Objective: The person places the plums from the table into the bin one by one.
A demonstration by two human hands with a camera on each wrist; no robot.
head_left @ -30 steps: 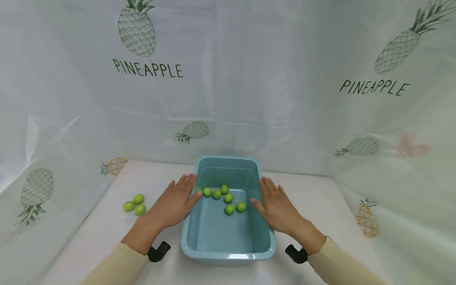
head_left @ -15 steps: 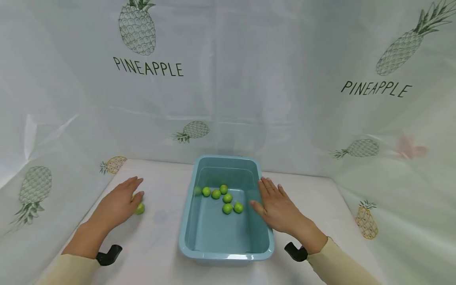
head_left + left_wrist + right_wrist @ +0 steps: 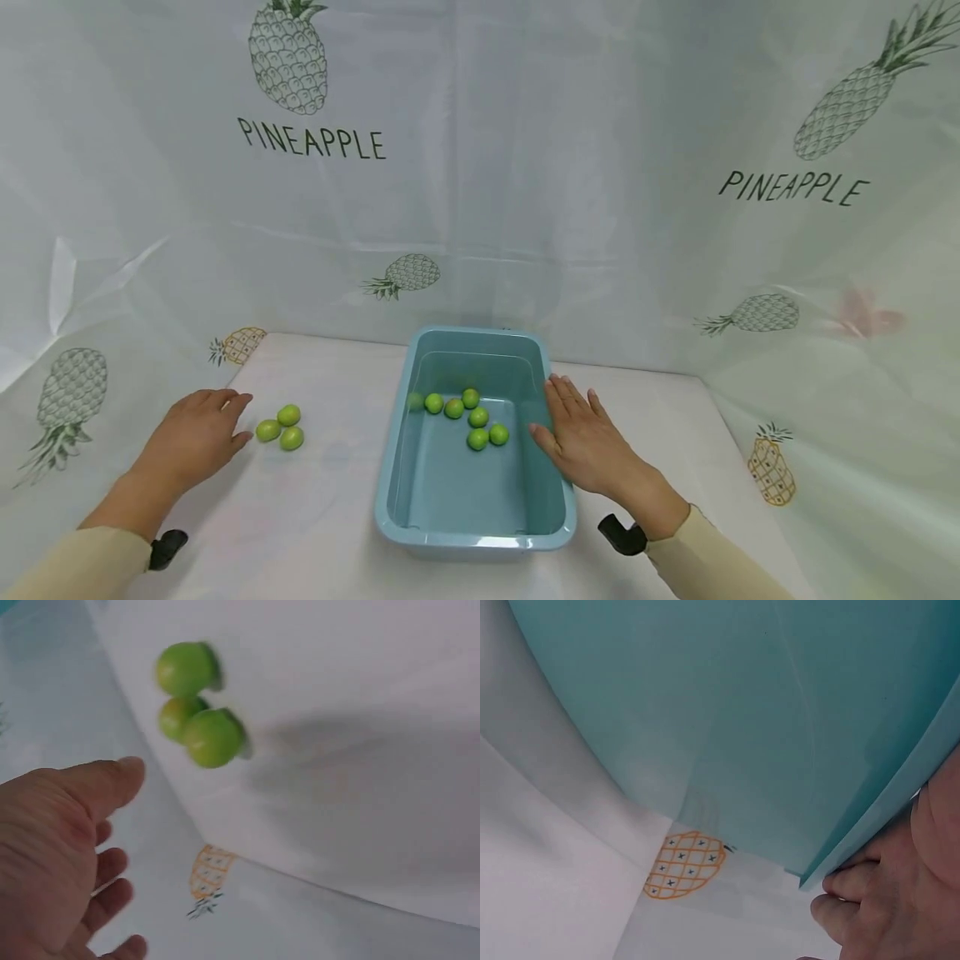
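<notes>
My left hand [image 3: 191,442] is over the left of the table, fingers loosely bent and holding nothing. Just right of its fingertips lie three small, round, glossy green fruits [image 3: 291,437] in a tight cluster. In the left wrist view, the thumb [image 3: 120,780] stands apart from these fruits [image 3: 214,739]. A light-blue plastic bin [image 3: 476,542] stands mid-table, with several similar green fruits [image 3: 477,417] on its floor. My right hand [image 3: 585,437] rests along the bin's right rim, fingers extended and thumb toward the inside. The right wrist view has its fingertips [image 3: 847,885] beside the rim [image 3: 885,817].
A white cloth covers the table [image 3: 337,517]. Behind and to the sides hangs a pale sheet [image 3: 525,167] printed with pineapples, meeting the table's back edge close behind the bin. Dark wrist mounts [image 3: 624,535] jut from beneath both wrists.
My left hand has left the bin's left rim and moved left, past the three loose fruits to their far side. The right hand stays at the rim. One fruit in the bin has shifted slightly left.
</notes>
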